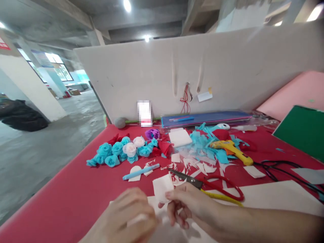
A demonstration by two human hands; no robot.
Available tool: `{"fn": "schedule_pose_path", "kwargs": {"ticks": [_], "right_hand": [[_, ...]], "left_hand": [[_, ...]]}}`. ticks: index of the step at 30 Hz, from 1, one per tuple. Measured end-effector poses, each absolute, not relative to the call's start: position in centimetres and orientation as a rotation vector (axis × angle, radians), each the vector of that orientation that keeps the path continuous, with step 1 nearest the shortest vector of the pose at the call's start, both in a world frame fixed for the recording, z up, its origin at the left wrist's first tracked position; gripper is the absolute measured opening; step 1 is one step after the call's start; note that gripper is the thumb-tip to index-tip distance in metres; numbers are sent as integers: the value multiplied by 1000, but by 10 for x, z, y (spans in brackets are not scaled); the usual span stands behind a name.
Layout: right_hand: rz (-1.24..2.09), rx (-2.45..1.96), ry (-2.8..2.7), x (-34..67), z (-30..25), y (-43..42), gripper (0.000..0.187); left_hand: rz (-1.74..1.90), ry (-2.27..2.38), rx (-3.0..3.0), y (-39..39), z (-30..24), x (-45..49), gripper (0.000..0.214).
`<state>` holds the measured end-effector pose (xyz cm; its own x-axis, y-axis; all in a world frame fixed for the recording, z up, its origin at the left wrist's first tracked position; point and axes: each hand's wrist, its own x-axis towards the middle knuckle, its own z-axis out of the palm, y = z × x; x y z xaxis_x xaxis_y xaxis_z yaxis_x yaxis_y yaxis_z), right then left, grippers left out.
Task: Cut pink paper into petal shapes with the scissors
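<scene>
My right hand (186,204) pinches a small white square of crepe paper (162,187) between thumb and fingers, holding it up above the table. Left of it is my left hand (129,216), smeared by motion, with curled fingers; whether it holds anything is hidden. Just beyond the right hand lie scissors (222,189) with red and yellow handles, their blades amid white paper scraps (187,165). A light blue pen (141,171) rests on cut white pieces. Large white sheets (268,195) lie under and beside my hands.
Blue and white paper roses (117,148) cluster at the left, near a purple flower (152,134). A yellow glue gun (234,152) with a black cable (280,168) lies right, beside blue scraps (202,138). A white stack (180,137) sits behind. A pale board (139,74) stands along the back edge.
</scene>
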<state>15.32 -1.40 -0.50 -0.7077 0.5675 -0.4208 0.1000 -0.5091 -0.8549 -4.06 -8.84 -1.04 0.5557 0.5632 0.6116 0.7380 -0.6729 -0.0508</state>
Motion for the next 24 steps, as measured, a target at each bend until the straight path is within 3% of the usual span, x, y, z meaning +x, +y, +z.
{"fn": "schedule_pose_path", "kwargs": {"ticks": [12,20,24], "right_hand": [[2565,-828,-1437,138,-10,-16,24],[2325,-996,-1583,128,-15,-1,15],[2241,-864,-1876,117,-15,17,14]], "left_hand": [[-932,-1069,-2312,-74,-15,-53,22],[-772,-1007,-2281,-91,-19,-46,34],[-820,-970,-2294,-93,-20,-48,37]]}}
